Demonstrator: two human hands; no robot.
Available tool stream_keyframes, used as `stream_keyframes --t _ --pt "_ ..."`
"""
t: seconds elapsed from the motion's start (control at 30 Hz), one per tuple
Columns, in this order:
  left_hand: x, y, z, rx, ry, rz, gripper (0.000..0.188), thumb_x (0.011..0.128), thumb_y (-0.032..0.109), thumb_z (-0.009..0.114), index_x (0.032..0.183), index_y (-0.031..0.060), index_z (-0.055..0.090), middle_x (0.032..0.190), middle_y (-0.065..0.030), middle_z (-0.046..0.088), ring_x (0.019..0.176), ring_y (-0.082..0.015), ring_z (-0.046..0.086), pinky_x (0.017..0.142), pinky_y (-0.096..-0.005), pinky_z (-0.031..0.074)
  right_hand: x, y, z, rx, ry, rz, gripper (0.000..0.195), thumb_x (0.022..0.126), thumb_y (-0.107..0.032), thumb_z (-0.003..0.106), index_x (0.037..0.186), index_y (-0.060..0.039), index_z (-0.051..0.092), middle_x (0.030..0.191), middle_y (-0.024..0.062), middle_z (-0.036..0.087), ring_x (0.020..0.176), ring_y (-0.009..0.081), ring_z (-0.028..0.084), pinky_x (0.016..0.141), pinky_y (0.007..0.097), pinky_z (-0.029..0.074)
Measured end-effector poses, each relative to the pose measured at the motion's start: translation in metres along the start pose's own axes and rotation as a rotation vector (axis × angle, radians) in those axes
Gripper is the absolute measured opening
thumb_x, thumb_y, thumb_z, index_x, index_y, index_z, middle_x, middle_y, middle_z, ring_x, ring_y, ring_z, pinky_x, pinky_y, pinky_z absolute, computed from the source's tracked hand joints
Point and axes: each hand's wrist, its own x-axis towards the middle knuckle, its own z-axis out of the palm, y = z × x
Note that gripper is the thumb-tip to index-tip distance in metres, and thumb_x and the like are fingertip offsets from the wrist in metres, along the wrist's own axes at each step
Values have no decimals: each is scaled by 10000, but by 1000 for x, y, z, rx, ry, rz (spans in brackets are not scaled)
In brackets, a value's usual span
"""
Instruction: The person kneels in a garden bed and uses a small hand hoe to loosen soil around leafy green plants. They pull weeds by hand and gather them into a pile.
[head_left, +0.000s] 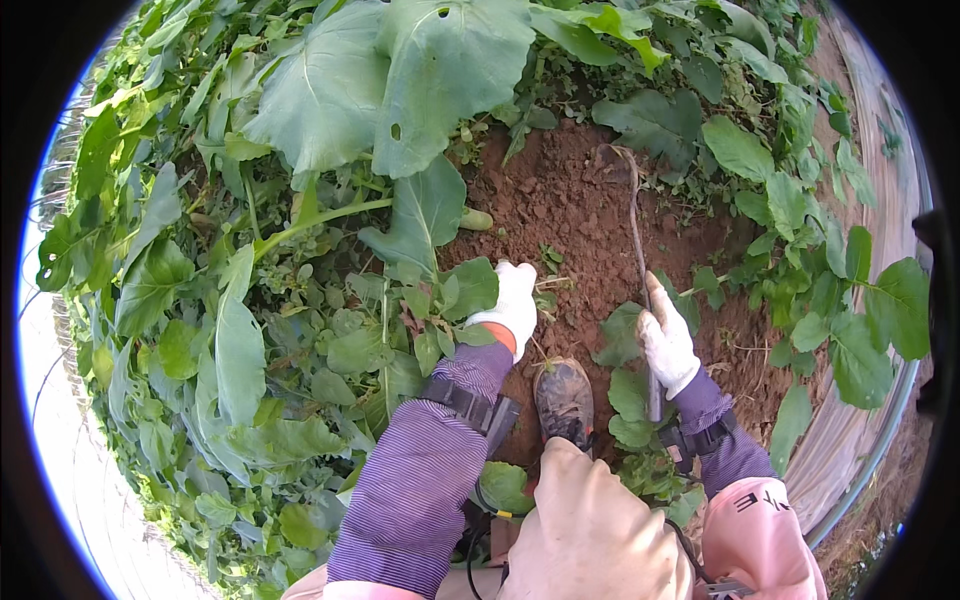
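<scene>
My right hand (666, 341), in a soiled white glove, grips the handle of a hand hoe (636, 217). The hoe's thin curved metal shaft reaches away from me, and its blade lies against the loose reddish soil (547, 172). My left hand (517, 296), also gloved in white, is low over the soil beside broad green leaves (471, 289). Its fingers look curled, but whether they hold anything is hidden. Beyond it, the pale green end of a root or stem (476, 220), possibly a radish, shows beneath a large leaf. Small weeds (551, 257) stand just right of that hand.
Dense leafy crop plants (225, 337) crowd the left side, and large leaves (450, 75) overhang the far side. My muddy shoe (564, 401) is between my hands. Plastic sheeting (832, 442) runs along the right edge, with leafy stems (855, 360) leaning over it.
</scene>
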Motion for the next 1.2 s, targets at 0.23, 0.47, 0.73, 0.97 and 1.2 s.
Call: stream_keyframes --t 0.23,0.47,0.73,0.97,1.2 --pt "15 36 -20 -77 -137 -229 401 779 102 495 1178 76 473 1101 -166 559 1015 -327 545 849 -417 446 19 52 12 -372 112 -60 605 854 -90 415 1407 -208 200 643 116 525 534 211 527 566 318 446" --pt "19 -6 -17 -231 43 -153 491 579 224 668 1005 -13 610 847 -188 638 799 -298 615 772 -342 472 23 69 15 -510 177 -158 612 857 -118 438 1403 -239 188 604 166 540 535 315 550 535 397 436" --pt "51 -73 -19 606 285 -288 417 780 276 581 1161 119 514 1218 -139 488 1062 -296 519 880 -393 426 24 69 17 -558 181 -140 611 857 -125 441 1401 -247 191 585 158 527 524 316 543 529 401 435" --pt "55 -76 -21 -598 237 -411 401 674 40 619 1066 -2 548 952 -136 601 838 -270 580 743 -393 477 25 70 16 -572 164 -37 610 857 -141 443 1402 -245 188 610 163 544 552 325 560 545 408 446" --pt "9 -52 -49 117 -179 -412 538 715 140 611 1224 57 458 1193 -167 530 1103 -308 510 940 -381 402 25 73 18 -582 210 -145 611 859 -150 442 1403 -253 184 634 170 555 574 326 569 568 414 452"
